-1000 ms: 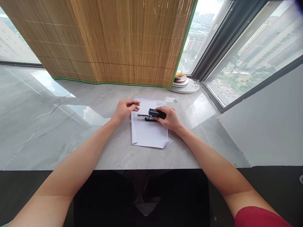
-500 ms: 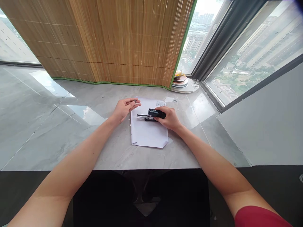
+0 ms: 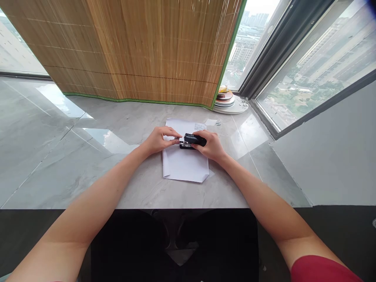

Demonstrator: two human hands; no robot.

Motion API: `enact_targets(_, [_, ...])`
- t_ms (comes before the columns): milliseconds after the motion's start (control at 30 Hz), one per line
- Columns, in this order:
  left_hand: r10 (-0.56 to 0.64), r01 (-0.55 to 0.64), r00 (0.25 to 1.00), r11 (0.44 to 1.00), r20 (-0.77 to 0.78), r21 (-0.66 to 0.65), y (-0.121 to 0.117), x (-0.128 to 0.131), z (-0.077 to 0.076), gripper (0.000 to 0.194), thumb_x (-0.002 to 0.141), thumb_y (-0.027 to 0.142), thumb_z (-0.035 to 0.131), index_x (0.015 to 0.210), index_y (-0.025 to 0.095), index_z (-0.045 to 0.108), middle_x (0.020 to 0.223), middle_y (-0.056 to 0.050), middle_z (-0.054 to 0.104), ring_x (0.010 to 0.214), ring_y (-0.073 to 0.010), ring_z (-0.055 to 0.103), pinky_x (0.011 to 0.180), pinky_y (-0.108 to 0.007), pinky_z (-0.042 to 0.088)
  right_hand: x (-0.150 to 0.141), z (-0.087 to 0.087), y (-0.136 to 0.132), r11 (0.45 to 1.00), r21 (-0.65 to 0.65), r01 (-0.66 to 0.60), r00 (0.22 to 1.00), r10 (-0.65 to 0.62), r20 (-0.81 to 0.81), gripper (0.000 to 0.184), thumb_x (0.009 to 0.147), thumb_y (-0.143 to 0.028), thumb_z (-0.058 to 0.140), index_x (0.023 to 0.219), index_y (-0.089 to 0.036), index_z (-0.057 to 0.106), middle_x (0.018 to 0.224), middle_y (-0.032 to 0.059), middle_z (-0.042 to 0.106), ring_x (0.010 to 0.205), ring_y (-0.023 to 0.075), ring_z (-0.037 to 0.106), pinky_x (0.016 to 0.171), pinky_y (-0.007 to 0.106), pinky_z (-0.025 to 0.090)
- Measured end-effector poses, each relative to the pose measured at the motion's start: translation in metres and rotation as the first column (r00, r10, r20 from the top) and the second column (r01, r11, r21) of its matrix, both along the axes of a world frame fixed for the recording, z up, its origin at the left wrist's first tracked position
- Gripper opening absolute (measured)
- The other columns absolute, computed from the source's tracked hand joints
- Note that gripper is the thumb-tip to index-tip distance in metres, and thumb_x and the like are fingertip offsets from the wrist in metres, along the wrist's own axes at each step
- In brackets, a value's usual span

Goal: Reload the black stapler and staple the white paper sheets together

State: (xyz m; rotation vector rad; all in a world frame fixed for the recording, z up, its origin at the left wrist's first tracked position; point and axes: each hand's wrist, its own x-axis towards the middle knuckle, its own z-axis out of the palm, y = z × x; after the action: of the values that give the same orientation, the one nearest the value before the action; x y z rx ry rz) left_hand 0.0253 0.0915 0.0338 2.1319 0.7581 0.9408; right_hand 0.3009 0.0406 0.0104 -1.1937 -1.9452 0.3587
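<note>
So the person is working with a black plastic stapler with a silver metal rail [image 3: 195, 139], which is sitting on a white sheet of paper with folded lower corners [image 3: 185, 164], right around the middle of the grey marbled glossy worktop [image 3: 73, 156]. The sheet is lying straight in front of the body, so probably both arms are reaching it comfortably.

The right hand [image 3: 212, 145] is curling around the back of the stapler, fingers over the top and thumb on the near side. That grip looks like it's steadying the body, and it's leaving the front end free for the other side.

The left hand [image 3: 160, 139] is coming in from the opposite end, thumb and fingertip pinched nearly together on what's looking like a small grey piece [image 3: 177, 138], right by the rail. It's too tiny to say what it is, and the fingertips are hiding some of it. A pinch like that is making sense for something so little.

Up past the sheet's far right corner, a small white paper scrap [image 3: 210, 122] is lying out of the way, and a stack of plates [image 3: 225, 102] is sitting by the window, well apart from the hands.
</note>
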Motion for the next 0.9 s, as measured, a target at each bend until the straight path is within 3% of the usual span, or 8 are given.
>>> enact_targets(167, [-0.015,0.015,0.998,1.000,-0.056,0.007,0.0013,-0.0016,-0.0044,0.022,0.087,0.040,0.086,0.106,0.031,0.091,0.102,-0.007,0.087,0.093,-0.0263,0.080,0.088,-0.040,0.062,-0.0004,0.0000,-0.0002,1.000,-0.002,0.002,1.000,-0.002,0.007,0.027,0.081,-0.025,0.084,0.107,-0.027,0.081,0.101,0.0047,0.082,0.091,0.0286,0.074,0.087,0.044,0.059])
enact_targets(433, [0.022,-0.017,0.997,0.997,-0.070,0.069,-0.0002,0.0010,-0.0009,0.013,0.085,0.042,0.086,0.089,0.030,0.090,0.089,-0.006,0.086,0.082,-0.0252,0.077,0.089,-0.042,0.061,-0.0001,-0.0007,-0.0002,1.000,0.000,0.005,1.000,-0.005,0.019,0.026,0.081,-0.025,0.083,0.107,-0.027,0.080,0.103,0.0050,0.082,0.093,0.0289,0.075,0.086,0.044,0.060])
enact_targets(600, [-0.034,0.038,0.997,0.998,-0.072,0.059,-0.0010,0.0011,-0.0004,0.011,0.088,0.039,0.084,0.092,0.032,0.091,0.091,-0.006,0.085,0.086,-0.0250,0.077,0.088,-0.041,0.061,-0.0006,0.0001,-0.0006,1.000,0.006,0.007,1.000,-0.007,0.019,0.026,0.081,-0.025,0.083,0.107,-0.027,0.080,0.101,0.0050,0.082,0.092,0.0285,0.075,0.087,0.044,0.059])
enact_targets(900, [-0.011,0.014,0.997,0.999,-0.080,0.039,-0.0019,0.0013,-0.0019,0.016,0.088,0.047,0.084,0.092,0.032,0.090,0.092,-0.006,0.085,0.090,-0.0272,0.077,0.089,-0.043,0.063,-0.0009,0.0011,-0.0008,1.000,-0.008,-0.004,1.000,0.004,0.028,0.025,0.085,-0.028,0.083,0.109,-0.026,0.080,0.104,0.0059,0.082,0.095,0.0291,0.075,0.089,0.045,0.060])
